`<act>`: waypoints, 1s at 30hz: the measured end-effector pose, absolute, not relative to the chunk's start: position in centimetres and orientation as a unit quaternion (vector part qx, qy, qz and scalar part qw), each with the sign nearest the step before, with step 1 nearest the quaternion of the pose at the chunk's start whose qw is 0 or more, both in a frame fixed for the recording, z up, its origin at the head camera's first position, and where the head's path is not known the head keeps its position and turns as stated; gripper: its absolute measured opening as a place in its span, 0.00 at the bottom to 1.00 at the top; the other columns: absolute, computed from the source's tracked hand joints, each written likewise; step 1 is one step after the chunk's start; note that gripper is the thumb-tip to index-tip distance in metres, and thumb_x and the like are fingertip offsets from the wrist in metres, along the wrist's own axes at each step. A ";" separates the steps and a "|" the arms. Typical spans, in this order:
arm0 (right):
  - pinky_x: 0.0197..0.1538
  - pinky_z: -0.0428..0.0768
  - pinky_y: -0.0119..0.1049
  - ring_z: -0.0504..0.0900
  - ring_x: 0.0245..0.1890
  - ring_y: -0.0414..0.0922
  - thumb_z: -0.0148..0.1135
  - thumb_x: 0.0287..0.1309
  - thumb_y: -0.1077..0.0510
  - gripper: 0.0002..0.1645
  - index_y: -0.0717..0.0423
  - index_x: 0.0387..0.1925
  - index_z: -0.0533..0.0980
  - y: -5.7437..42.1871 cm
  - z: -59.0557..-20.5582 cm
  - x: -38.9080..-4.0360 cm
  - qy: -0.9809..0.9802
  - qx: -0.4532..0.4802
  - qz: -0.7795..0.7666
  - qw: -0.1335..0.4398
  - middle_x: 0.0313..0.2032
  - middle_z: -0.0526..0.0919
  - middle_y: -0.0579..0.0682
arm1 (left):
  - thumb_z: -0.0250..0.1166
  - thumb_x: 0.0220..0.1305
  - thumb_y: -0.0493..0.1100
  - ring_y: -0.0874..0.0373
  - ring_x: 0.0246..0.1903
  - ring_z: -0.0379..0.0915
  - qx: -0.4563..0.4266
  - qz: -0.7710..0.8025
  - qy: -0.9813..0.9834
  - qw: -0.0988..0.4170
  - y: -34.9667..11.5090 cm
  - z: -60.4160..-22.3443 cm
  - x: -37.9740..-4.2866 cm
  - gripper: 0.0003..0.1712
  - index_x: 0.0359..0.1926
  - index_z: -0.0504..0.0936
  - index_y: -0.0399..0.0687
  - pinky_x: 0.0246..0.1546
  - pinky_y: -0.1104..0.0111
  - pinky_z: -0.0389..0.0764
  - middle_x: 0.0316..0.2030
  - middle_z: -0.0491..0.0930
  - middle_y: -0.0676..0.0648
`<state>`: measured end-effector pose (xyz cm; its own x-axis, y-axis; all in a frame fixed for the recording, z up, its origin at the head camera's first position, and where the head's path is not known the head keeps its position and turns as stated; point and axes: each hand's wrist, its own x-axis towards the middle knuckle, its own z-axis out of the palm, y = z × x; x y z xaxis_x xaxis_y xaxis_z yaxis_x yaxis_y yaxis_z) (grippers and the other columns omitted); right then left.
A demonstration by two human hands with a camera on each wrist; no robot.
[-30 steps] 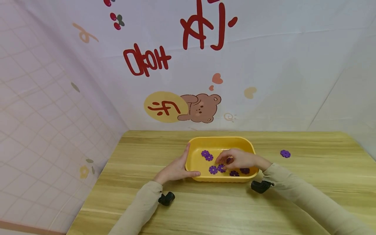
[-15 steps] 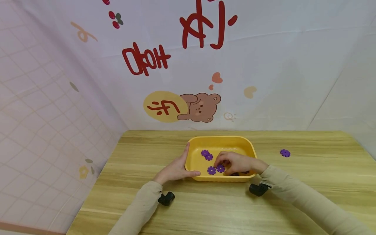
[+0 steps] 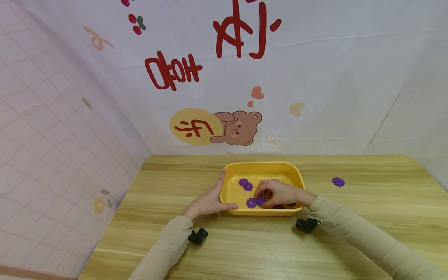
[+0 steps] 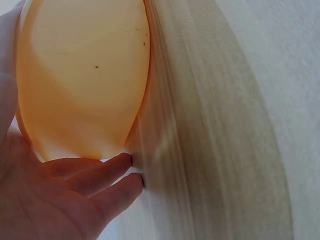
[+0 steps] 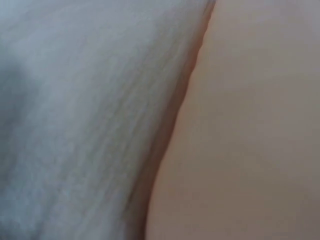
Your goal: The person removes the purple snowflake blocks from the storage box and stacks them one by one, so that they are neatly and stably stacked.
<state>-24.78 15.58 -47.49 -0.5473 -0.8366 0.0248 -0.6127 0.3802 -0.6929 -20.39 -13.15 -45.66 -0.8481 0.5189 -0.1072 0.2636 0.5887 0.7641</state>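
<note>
A yellow plastic basin (image 3: 238,212) stands on the table, with several purple notched discs on its floor. My left hand (image 3: 208,200) holds the basin's left end, the thumb on the front rim and the fingers along the outer side; in the left wrist view these fingers are spread against the wall. My right hand (image 3: 278,193) reaches inside, thumb and fingers pinching a purple disc (image 3: 260,200). Beside it lies another disc (image 3: 250,203), and an overlapping pair (image 3: 245,184) rests farther back. The hand partly covers more discs. Only blurred skin and pale cloth fill the right wrist view.
One loose purple disc (image 3: 338,182) lies on the wooden table (image 3: 245,249) to the right of the basin. Behind the table hangs a white printed cloth (image 3: 315,77). Each wrist carries a black device, the left one (image 3: 198,236) and the right one (image 3: 307,225).
My right hand has lowered slightly toward the basin's front, and its fingers have closed on a disc. The left hand keeps its hold on the basin.
</note>
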 end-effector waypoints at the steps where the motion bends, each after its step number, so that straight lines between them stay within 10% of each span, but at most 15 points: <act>1: 0.42 0.78 0.35 0.76 0.37 0.44 0.73 0.50 0.60 0.15 0.54 0.42 0.83 15.6 -47.5 -24.8 0.811 -0.446 -0.340 0.168 0.40 0.80 0.45 | 0.71 0.55 0.60 0.50 0.54 0.70 0.224 0.394 0.876 0.162 -13.1 -45.7 -20.4 0.70 0.75 0.24 0.48 0.59 0.57 0.67 0.72 0.49 0.33; 30: 0.45 0.80 0.46 0.80 0.40 0.45 0.69 0.51 0.68 0.16 0.63 0.44 0.80 17.6 -45.4 -24.8 0.777 -0.436 -0.434 0.135 0.41 0.80 0.48 | 0.71 0.55 0.61 0.43 0.66 0.58 0.213 0.381 0.884 0.165 -13.2 -45.5 -20.3 0.70 0.75 0.25 0.50 0.64 0.55 0.60 0.73 0.43 0.35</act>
